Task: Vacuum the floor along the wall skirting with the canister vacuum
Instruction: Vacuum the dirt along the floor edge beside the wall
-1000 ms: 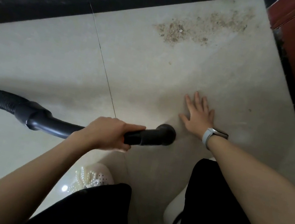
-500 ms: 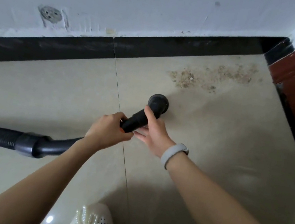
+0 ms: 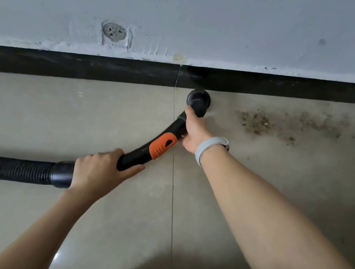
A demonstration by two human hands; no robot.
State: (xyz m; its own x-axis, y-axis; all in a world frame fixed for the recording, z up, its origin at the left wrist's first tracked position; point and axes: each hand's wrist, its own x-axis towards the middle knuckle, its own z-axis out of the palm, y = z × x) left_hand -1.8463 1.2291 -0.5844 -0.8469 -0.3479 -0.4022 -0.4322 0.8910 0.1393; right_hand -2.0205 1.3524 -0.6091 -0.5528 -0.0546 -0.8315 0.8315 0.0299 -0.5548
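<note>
Now the right hand (image 3: 192,131) is gripping the black wand (image 3: 173,131) just behind the nozzle (image 3: 198,100), while the left hand (image 3: 100,171) is clenching it lower down, where the hose (image 3: 3,166) joins. The wand is running from lower left up toward centre, its nozzle sitting on the floor (image 3: 281,188) right against the skirting (image 3: 88,71). The dirt (image 3: 284,126) is lying right of the nozzle, along the skirting, so the right hand is nearer; I'm expecting a sideways sweep rightward.
</note>
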